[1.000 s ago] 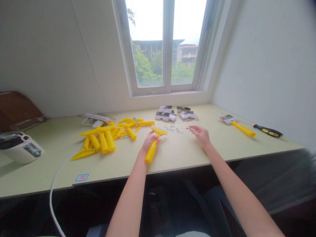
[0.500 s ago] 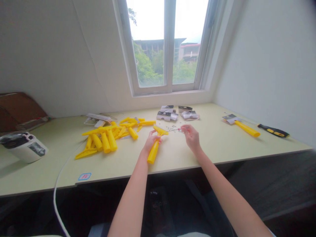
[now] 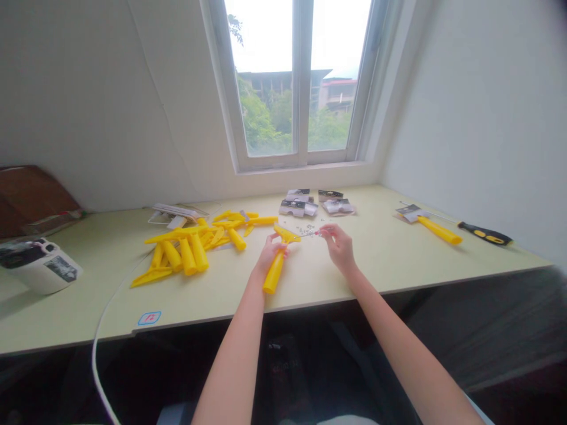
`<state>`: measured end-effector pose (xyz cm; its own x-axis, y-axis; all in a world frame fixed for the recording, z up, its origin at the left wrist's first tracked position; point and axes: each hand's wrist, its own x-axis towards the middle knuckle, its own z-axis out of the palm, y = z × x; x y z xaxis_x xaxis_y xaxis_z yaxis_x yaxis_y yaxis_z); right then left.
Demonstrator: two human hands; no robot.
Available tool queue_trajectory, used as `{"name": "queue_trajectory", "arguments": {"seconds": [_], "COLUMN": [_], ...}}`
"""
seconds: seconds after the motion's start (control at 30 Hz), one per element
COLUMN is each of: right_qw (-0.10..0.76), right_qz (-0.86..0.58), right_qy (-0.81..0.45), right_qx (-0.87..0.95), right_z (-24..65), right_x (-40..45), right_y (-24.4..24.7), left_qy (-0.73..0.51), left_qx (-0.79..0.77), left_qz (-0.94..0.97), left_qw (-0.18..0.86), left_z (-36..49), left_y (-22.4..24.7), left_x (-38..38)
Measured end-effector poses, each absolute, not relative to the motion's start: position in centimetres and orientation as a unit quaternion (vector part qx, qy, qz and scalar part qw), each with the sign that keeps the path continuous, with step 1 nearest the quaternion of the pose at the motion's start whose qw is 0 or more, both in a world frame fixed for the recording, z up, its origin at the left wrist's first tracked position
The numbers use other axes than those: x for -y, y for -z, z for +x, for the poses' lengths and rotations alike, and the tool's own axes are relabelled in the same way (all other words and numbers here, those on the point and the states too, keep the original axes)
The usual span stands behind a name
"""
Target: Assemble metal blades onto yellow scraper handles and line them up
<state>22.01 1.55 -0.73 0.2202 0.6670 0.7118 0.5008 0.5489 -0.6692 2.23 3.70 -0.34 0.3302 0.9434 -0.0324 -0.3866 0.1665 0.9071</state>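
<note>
Nearest the table edge (image 3: 186,323), the left hand (image 3: 268,254) grips one yellow scraper (image 3: 274,273); the right hand (image 3: 340,244) pinches one thin screwdriver (image 3: 309,234), its tip at the scraper's head. Tabletop stretches rightward to one packaged tool (image 3: 439,230). Beyond lie metal bits (image 3: 305,229), too tiny to count, then two clusters of packets (image 3: 292,207)

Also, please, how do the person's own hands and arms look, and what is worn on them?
The left hand and right hand show no gloves, rings or watch. The forearms show no sleeves; a pale edge beside the right one may be clothing.
</note>
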Motion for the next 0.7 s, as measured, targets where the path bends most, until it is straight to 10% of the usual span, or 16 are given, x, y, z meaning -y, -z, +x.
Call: {"name": "queue_trajectory", "arguments": {"seconds": [0.7], "right_qw": [0.643], "right_qz": [-0.480], "right_qy": [0.008], "right_qx": [0.597], "right_z": [19.5], "right_x": [-2.0], "right_y": [-1.1], "left_qy": [-0.472], "left_qx": [-0.324], "left_qz": [0.468], "left_qw": [0.673], "left_z": [2.2], "left_y": [1.2], "left_x": [-4.3]}}
